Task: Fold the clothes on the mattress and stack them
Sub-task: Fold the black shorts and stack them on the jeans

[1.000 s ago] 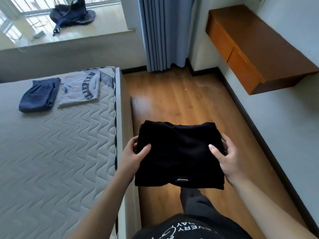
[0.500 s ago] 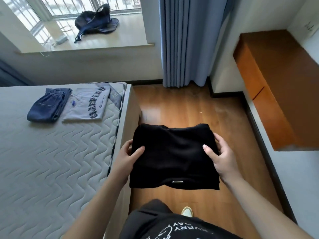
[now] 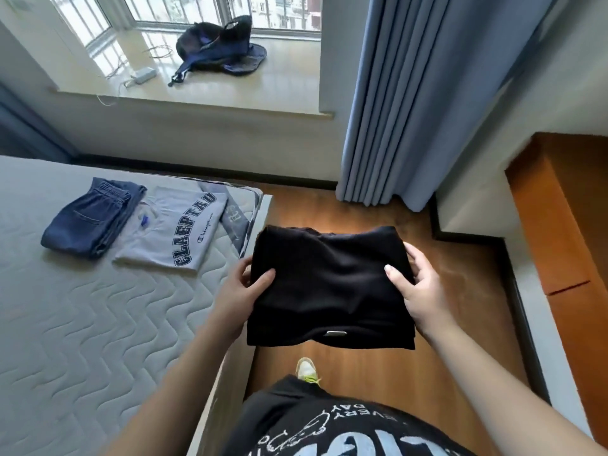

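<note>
Black folded garment (image 3: 330,287) is held in the air over the wooden floor (image 3: 460,281), just beside the mattress's right edge and not resting on it. A small pale tag shows near its near hem. Left hand (image 3: 241,291) pinches the garment's left edge, thumb on top, fingers hidden beneath. Right hand (image 3: 418,287) pinches the right edge the same way, thumb on top, fingers curled around the side. Both forearms reach in from the bottom of the view. Below the garment: the person's dark printed shirt and one pale shoe (image 3: 307,370) with yellow-green laces on the floor.

Mattress (image 3: 82,324), grey, quilted in wavy lines, fills the left side. Near its far right corner lie two folded items side by side, not stacked: a grey T-shirt (image 3: 174,235) with dark block letters, and to its left folded dark blue jeans (image 3: 93,222), touching or slightly overlapping the shirt's edge.

Right side: an orange-brown wooden cabinet (image 3: 552,225) against the wall. Beyond, a blue-grey curtain (image 3: 427,93) hangs to the floor.

Farthest: the window ledge (image 3: 204,90) carries a dark bag (image 3: 220,49), slumped, with its top gaping; its contents cannot be made out. A white adapter with cable (image 3: 141,75) lies to the bag's left.
</note>
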Demonstrator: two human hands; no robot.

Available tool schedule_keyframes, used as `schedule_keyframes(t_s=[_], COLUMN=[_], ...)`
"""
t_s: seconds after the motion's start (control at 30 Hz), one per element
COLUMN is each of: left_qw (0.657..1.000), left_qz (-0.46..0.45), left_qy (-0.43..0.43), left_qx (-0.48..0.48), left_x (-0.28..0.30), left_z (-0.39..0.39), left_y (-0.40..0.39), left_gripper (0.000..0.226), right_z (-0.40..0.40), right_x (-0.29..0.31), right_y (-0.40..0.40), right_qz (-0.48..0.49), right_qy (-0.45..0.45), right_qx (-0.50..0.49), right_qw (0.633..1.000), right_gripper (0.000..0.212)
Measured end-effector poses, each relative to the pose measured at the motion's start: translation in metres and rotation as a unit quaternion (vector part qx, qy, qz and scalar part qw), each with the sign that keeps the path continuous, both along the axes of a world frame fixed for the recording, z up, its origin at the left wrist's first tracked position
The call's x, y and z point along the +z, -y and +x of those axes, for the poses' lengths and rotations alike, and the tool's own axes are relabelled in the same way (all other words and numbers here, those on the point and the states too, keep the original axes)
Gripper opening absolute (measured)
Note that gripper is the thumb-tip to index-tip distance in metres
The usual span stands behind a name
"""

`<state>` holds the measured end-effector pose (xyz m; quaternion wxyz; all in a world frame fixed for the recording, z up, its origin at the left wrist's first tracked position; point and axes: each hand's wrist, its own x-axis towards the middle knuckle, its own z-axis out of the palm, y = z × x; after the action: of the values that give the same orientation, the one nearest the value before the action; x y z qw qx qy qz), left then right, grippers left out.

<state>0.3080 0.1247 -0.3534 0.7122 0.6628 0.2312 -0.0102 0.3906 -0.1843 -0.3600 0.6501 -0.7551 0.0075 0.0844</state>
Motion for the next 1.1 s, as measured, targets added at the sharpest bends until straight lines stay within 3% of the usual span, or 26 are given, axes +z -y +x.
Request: schedule_keyframes(t_s=[0.23,0.57,0.77,1.1], left_qw=[0.999,0.986,0.956,0.889], left_qz=[-0.01,-0.026,-0.05,-0.067], left_qy=[0.011,-0.019,-0.032,-0.008], left_qx=[0.03,0.164,0.286,0.452], left_x=[0.012,0.003,0.015,0.024], left_z=[0.094,0.199,0.25,0.249], left_y=[-0.041,-0.085,-0.105,-0.137], left_gripper=[0.048,0.026,0.026,0.033], right_z=[0.113,0.289,0.395,0.447], right_x=[-0.005,-0.022,-0.013,0.005], right_y=[-0.044,-0.129,-0.191,-0.306], right_qz=[-0.02,0.027,0.024,0.02], right_qy=[-0.008,-0.039,-0.069,-0.063], right_qx=[0.034,0.167,0.289,0.433], right_qw=[0.999,0.985,0.954,0.899], right_gripper=[0.056,0.055,0.061,0.059])
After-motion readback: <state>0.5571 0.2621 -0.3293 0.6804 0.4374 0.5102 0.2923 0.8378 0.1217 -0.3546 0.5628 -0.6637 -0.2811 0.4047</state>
